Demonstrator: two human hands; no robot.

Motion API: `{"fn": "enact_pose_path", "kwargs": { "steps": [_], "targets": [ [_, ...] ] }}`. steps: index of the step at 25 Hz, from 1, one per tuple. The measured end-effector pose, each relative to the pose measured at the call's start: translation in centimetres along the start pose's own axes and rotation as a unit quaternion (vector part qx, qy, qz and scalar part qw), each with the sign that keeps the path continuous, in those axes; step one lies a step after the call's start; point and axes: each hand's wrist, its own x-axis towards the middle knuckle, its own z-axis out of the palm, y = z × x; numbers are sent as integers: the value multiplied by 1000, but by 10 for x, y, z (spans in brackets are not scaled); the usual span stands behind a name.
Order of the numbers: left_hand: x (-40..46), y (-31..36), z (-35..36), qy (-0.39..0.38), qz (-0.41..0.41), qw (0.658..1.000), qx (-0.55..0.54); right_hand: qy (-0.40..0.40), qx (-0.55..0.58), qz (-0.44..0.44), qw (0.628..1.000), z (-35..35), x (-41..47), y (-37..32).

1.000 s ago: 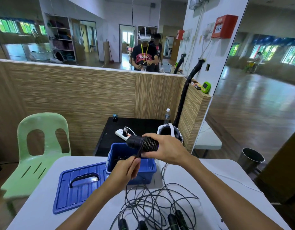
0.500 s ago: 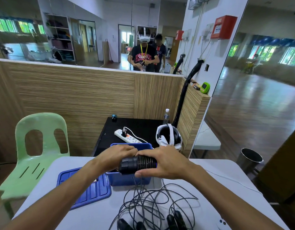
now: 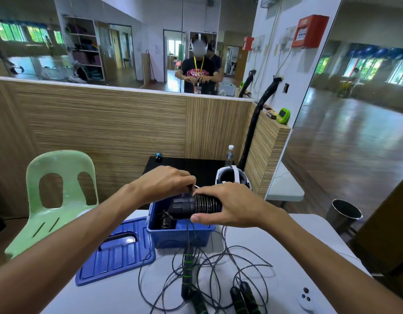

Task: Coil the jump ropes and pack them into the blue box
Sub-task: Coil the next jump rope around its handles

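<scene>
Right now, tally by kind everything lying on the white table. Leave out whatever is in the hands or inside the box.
Blue box: 1
Blue lid: 1
Loose jump rope handles, cords tangled: 4
White controller: 1
Total: 7

Dance/gym studio w/ mirror wall [image 3: 128, 41] across top of frame, glossy wood floor [image 3: 354, 143] at right, wood-laminate partition [image 3: 105, 123] mid-frame, fire alarm [image 3: 309, 31] upper right, green plastic chair [image 3: 60, 196] at left, white table [image 3: 252, 257] at bottom
</scene>
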Motion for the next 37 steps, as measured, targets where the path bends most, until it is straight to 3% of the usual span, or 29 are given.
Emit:
{"fn": "enact_pose_path", "kwargs": {
  "steps": [4, 9, 17, 23, 30, 37],
  "targets": [
    [6, 0, -1, 15, 1, 998, 55, -13, -34, 34, 999, -1, -3, -1],
    [12, 4, -12, 5, 73, 994, 83, -31, -82, 62, 994, 6, -3, 3],
    [15, 14, -38, 46, 53, 990, 120, -12, -87, 83, 993, -5, -2, 2],
    [26, 15, -47, 77, -6, 994, 80, 46, -61, 101, 992, -7, 3, 2],
    [40, 14, -74, 128, 31, 990, 53, 74, 49, 105, 990, -29, 3, 3],
    [41, 11, -50, 99, -40, 985, -134, 45, -5, 99, 994, -27, -6, 0]
  ]
}}
